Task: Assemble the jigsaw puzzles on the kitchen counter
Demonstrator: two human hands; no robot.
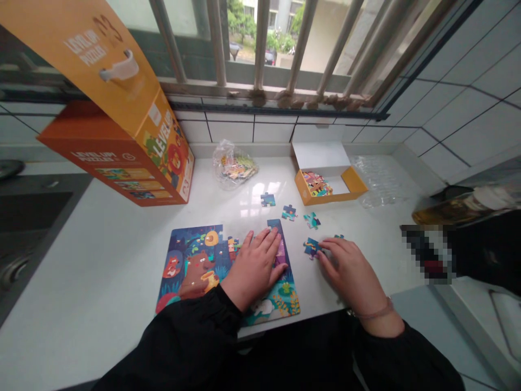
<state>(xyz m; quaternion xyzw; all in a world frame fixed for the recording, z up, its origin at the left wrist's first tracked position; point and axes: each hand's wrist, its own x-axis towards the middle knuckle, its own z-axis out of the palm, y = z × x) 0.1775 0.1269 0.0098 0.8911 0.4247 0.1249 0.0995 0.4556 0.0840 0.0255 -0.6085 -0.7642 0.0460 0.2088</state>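
Observation:
A partly joined jigsaw puzzle [187, 271] with a bear and a night forest lies on the white counter. My left hand [256, 266] rests flat on its right half, fingers stretched out, covering part of the picture. To the right of the puzzle, my right hand [352, 271] pinches the edge of a dark blue puzzle piece [311, 247] between thumb and fingers. Another piece [339, 237] shows partly behind that hand. Farther back lie three loose pieces: a blue one [267, 200], a dark blue one [289, 212] and a teal one [312, 220].
A tall orange puzzle box [122, 163] with its lid up stands at the left. Near the wall are a clear bag of pieces [236, 165], a small open box [354, 184] holding pieces, and crumpled plastic [380, 182]. A bottle [456, 206] lies at the right.

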